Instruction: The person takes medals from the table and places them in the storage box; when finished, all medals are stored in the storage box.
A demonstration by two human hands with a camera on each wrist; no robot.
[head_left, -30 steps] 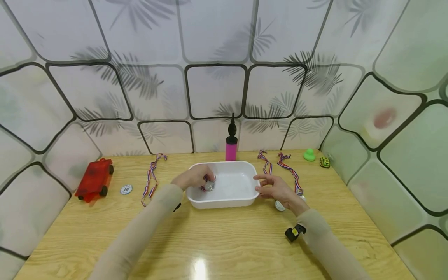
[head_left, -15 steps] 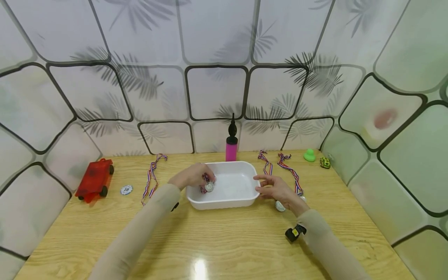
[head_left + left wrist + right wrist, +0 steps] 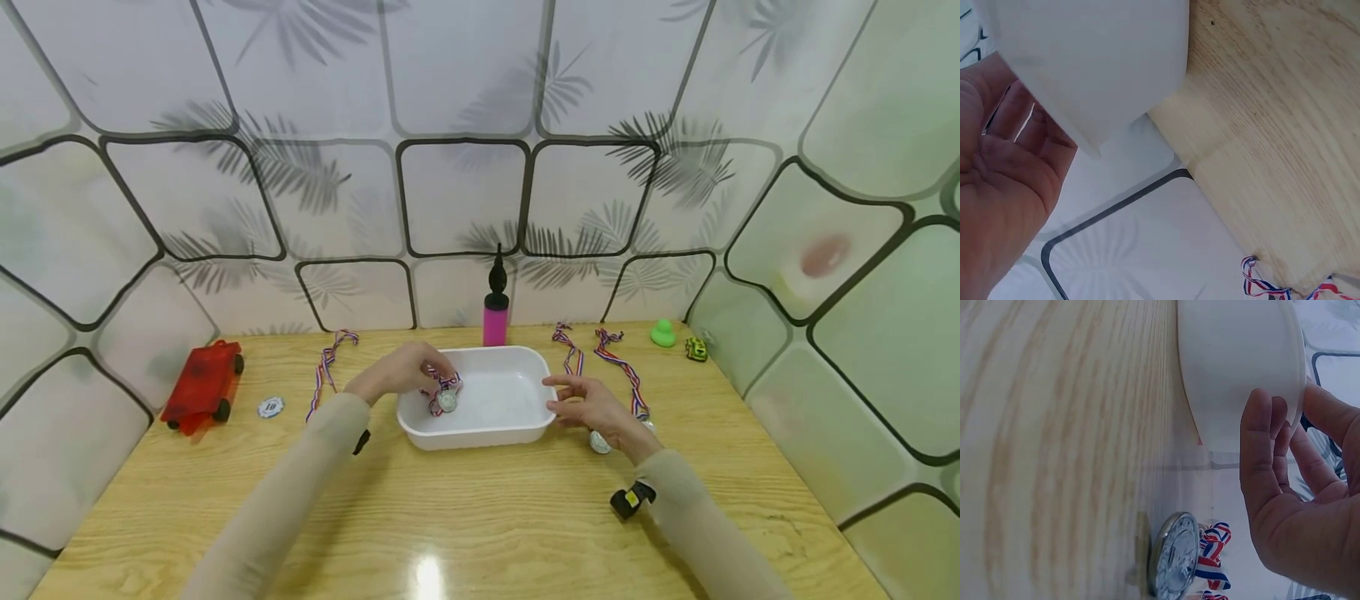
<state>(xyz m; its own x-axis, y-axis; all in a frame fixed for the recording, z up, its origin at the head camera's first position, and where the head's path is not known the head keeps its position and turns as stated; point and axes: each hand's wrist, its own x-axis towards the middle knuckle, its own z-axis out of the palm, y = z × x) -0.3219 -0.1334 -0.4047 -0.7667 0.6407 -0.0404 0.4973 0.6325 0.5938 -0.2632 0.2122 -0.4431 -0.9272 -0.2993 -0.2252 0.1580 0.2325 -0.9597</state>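
A white plastic basin (image 3: 502,435) stands on the wooden table between the two hands. Inside, at its left end, lies a silver medal (image 3: 447,402) with its red, white and blue ribbon bunched round it. My left hand (image 3: 401,371) is over the basin's left rim, fingers loosely bent just above the ribbon; in the left wrist view the basin wall hides the fingertips. At the other end my right hand (image 3: 596,408) holds the rim, thumb over the edge and fingers against the outer wall. Another silver medal (image 3: 1175,556) lies beneath the right hand, ribbon trailing back.
Behind the basin stands a pink and black pump (image 3: 495,321). A red toy car (image 3: 204,383), a poker chip (image 3: 271,407) and a striped ribbon (image 3: 326,367) lie left. Right are another medal ribbon (image 3: 622,362), a green duck (image 3: 663,332) and a small toy car (image 3: 696,348).
My left hand has let go of the medal and ribbon in the basin and drawn back up and leftward. The right hand stays on the rim.
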